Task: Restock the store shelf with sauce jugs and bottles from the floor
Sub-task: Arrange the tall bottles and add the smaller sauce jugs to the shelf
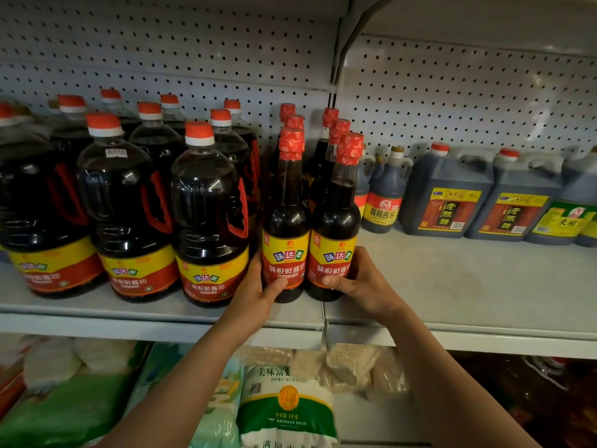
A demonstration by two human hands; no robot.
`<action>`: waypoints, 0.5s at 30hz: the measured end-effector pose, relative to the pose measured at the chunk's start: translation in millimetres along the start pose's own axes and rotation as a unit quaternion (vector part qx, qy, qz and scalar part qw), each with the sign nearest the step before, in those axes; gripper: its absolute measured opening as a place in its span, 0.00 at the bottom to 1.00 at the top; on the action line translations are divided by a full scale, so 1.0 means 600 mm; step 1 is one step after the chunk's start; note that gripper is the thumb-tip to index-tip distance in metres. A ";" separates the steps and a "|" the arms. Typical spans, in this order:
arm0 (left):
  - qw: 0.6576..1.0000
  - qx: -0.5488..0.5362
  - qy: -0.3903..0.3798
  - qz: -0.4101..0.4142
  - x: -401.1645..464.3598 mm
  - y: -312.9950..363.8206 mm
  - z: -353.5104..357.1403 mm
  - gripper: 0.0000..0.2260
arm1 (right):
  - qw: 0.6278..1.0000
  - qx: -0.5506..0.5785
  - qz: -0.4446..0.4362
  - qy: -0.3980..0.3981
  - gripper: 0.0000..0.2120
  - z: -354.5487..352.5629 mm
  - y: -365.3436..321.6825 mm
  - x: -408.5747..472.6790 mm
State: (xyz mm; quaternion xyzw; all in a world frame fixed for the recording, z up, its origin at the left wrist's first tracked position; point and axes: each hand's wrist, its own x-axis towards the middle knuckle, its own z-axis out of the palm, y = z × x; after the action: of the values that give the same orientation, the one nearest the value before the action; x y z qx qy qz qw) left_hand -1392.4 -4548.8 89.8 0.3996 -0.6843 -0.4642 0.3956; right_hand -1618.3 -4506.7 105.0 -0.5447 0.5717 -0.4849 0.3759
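Note:
Two tall dark sauce bottles with red foil caps stand side by side at the front of the grey shelf (452, 286). My left hand (258, 292) grips the left bottle (286, 221) low on its yellow-and-red label. My right hand (358, 282) grips the right bottle (336, 221) the same way. More bottles of this kind stand in two rows right behind them. Several large dark sauce jugs (210, 215) with red handles and orange caps fill the shelf to the left, touching the left bottle's side.
Square vinegar jugs (449, 195) and a small handled jug (384, 195) stand at the back right against the pegboard wall. Bare shelf lies in front of them. The shelf below holds bagged goods, among them a white-and-green bag (287, 405).

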 end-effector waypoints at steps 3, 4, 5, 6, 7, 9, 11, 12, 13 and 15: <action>1.000 0.004 -0.007 -0.003 0.000 0.000 -0.001 0.33 | 1.000 -0.001 -0.003 -0.012 0.37 0.000 -0.006 0.001; 1.000 0.006 -0.009 -0.001 0.000 0.000 -0.001 0.33 | 1.000 -0.002 -0.004 -0.015 0.36 0.001 -0.007 0.001; 1.000 0.007 -0.011 0.003 0.000 0.002 -0.001 0.33 | 1.000 -0.004 -0.004 -0.017 0.36 0.000 -0.005 0.002; 1.000 0.006 -0.011 0.006 -0.001 0.003 -0.001 0.33 | 1.000 -0.005 -0.002 -0.020 0.36 -0.001 -0.005 0.002; 1.000 0.003 -0.010 0.009 -0.003 0.007 -0.001 0.33 | 1.000 -0.008 -0.001 -0.027 0.36 -0.003 -0.004 0.002; 1.000 -0.011 0.000 0.019 -0.008 0.015 -0.003 0.34 | 0.999 -0.015 -0.003 -0.045 0.38 -0.010 -0.010 0.000; 0.999 -0.029 0.017 0.040 -0.017 0.027 -0.007 0.34 | 0.998 -0.006 -0.014 -0.054 0.39 -0.023 -0.027 -0.002; 0.998 -0.039 0.029 0.051 -0.023 0.039 -0.008 0.33 | 0.998 0.007 -0.032 -0.044 0.35 -0.031 -0.038 -0.003; 0.996 -0.050 0.042 0.061 -0.028 0.053 -0.009 0.32 | 0.998 0.021 -0.056 -0.023 0.31 -0.040 -0.048 -0.002; 0.992 -0.061 0.074 0.082 -0.033 0.085 -0.013 0.34 | 0.994 0.031 -0.095 0.033 0.30 -0.058 -0.073 0.005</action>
State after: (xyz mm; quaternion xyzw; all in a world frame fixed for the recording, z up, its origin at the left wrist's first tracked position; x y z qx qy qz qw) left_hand -1387.3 -4520.3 136.8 0.3501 -0.6542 -0.4402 0.5056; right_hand -1640.5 -4501.9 155.8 -0.5681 0.5146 -0.5536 0.3255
